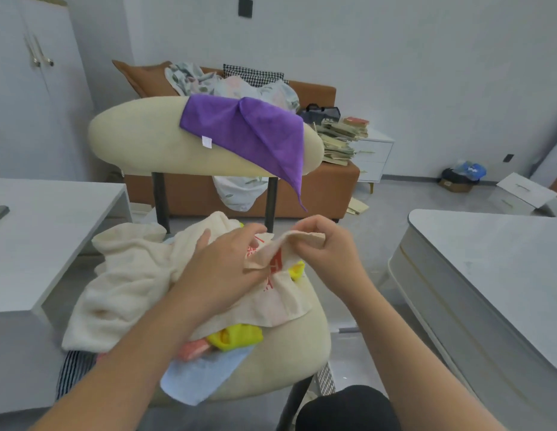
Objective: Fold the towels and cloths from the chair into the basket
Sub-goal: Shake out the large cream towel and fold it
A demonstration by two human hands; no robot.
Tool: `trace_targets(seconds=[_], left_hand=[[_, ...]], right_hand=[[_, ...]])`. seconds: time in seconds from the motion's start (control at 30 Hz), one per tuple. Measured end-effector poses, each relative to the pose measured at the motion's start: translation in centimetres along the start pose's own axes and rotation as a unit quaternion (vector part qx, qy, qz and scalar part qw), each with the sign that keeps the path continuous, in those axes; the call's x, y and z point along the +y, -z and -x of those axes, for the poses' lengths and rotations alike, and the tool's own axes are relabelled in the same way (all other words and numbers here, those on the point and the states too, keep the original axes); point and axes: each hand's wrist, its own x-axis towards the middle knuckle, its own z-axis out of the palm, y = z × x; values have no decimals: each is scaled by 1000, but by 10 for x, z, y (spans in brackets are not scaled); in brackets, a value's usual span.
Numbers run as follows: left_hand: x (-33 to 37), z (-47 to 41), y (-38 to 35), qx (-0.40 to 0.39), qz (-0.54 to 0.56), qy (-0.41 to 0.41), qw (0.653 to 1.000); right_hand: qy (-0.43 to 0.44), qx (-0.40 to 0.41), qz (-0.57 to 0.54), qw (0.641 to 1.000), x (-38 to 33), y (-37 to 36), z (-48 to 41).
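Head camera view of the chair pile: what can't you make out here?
- Basket: not in the head view at all.
- Red print on the beige woven cloth: folded over, blurred, unreadable.
- Left hand: fingertips behind that cloth's fold, so gripping or pressing is unclear.
- Crumpled yellow cloth: mostly buried under the beige cloth.
- Black-and-white striped fabric: mostly under the fluffy cream towel.
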Motion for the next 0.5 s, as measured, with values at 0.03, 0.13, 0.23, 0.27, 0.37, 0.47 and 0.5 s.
trace_targets(seconds=[0.03, 0.13, 0.23, 0.27, 0.37, 0.47, 0.5], left_hand=[[10, -5, 7, 39, 20, -33, 998], [20, -24, 34, 146, 34, -38, 988], [18, -42, 64, 141, -3, 9, 990], [19, -46, 70, 107, -17, 12, 994], [34, -55, 88, 32, -7, -12, 999], [51, -67, 111, 80, 7, -53, 995], [56, -72, 121, 97, 16, -52, 994]], right_hand=[[20, 2, -12, 1000, -7, 2, -5], [45, -21, -13, 999, -18, 8, -21], [27, -58, 50, 997, -14, 13, -37], [23, -59, 63, 996, -16, 13, -43], [55, -53, 75, 994, -38, 9, -60], [96, -60, 54, 992, -69, 9, -77], [97, -72, 49, 991, -74, 9, -81]])
